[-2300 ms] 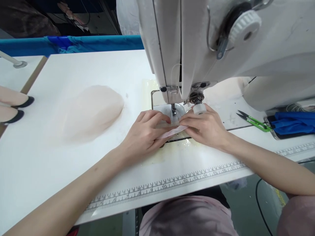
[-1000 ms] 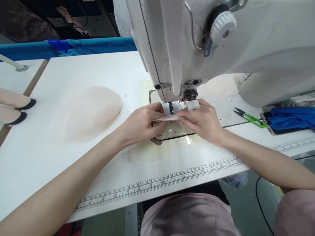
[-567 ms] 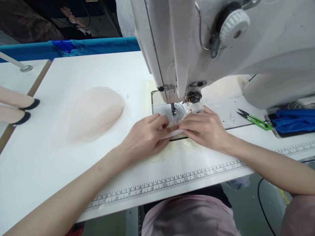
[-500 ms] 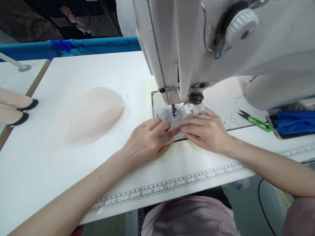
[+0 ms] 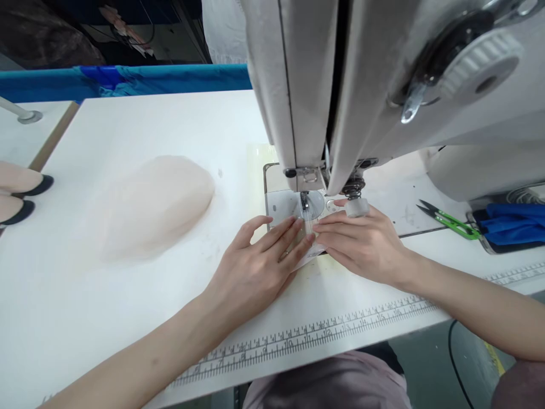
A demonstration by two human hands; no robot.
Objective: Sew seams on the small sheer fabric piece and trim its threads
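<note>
My left hand (image 5: 259,267) lies flat on the white table, fingers spread and pressing a small pale sheer fabric piece (image 5: 310,254) just in front of the sewing machine's presser foot (image 5: 305,202). My right hand (image 5: 361,244) presses the same piece from the right, fingertips almost meeting those of the left. Most of the piece is hidden under my fingers. The white sewing machine head (image 5: 340,85) hangs over both hands.
A heap of pale pink sheer fabric (image 5: 153,204) lies on the table (image 5: 128,125) to the left. Green thread snips (image 5: 447,218) and blue cloth (image 5: 511,224) sit at the right. A ruler strip (image 5: 323,332) runs along the front edge. Beige pieces with black tips (image 5: 21,196) lie far left.
Both hands have slid back toward me with the fabric piece and flattened onto the table; earlier they pinched it up at the needle. The camera has moved closer to the machine.
</note>
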